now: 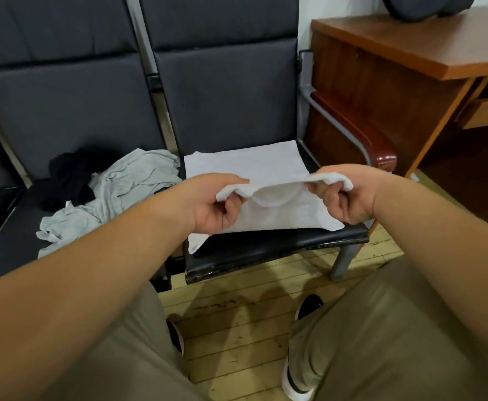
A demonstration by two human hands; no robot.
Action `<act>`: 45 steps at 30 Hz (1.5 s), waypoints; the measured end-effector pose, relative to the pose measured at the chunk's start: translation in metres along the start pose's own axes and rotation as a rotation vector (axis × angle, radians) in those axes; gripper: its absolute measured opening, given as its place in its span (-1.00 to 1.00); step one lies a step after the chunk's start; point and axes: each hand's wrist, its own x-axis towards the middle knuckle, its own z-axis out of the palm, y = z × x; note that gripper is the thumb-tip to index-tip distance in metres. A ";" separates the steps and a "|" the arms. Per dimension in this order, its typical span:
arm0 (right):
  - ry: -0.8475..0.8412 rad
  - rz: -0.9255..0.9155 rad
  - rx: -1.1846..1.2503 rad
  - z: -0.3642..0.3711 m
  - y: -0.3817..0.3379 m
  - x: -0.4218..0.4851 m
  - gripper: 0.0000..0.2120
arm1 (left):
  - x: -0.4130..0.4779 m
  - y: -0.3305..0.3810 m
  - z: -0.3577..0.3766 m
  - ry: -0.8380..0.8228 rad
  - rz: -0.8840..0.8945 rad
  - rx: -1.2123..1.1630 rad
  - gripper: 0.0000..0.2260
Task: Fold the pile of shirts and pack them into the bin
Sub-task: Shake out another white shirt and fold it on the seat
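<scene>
Two bare hands hold a white shirt (254,169) over a dark seat (266,250) at centre frame.

The left hand (214,204) and right hand (344,198) each pinch a bunched upper corner of the shirt, fingers curled closed on the cloth; the rest lies flat on the seat, one corner hanging over the front edge. Left of it, on the next seat, a grey shirt (115,195) lies crumpled with a black garment (69,180) touching its upper left side. A wooden armrest (361,134) borders the seat's right side, and a brown desk (410,53) fills the upper right. Forearms cross the lower frame above tan trousers (396,328) and a plank floor (237,314).
</scene>
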 end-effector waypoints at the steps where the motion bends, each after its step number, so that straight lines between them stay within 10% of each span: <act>1: -0.020 -0.011 0.025 0.004 -0.010 0.003 -0.84 | 0.001 0.011 0.001 0.008 0.019 -0.031 -0.82; 16: -0.147 -0.147 0.729 0.054 -0.127 0.129 -0.87 | 0.106 0.130 -0.013 0.131 0.109 -0.560 -0.67; 27: -0.132 -0.140 0.885 0.056 -0.160 0.254 -0.89 | 0.218 0.157 -0.052 0.221 0.093 -0.695 -0.73; 32: -0.011 -0.317 0.774 0.054 -0.159 0.286 -0.79 | 0.257 0.150 -0.071 0.095 0.327 -0.741 -0.40; 38: 0.109 -0.327 0.432 0.043 -0.149 0.296 -0.71 | 0.271 0.134 -0.071 0.072 0.341 -0.404 -0.42; 45: 0.561 -0.403 -0.535 0.030 -0.139 0.262 -0.81 | 0.255 0.090 -0.001 0.135 0.327 0.785 -0.82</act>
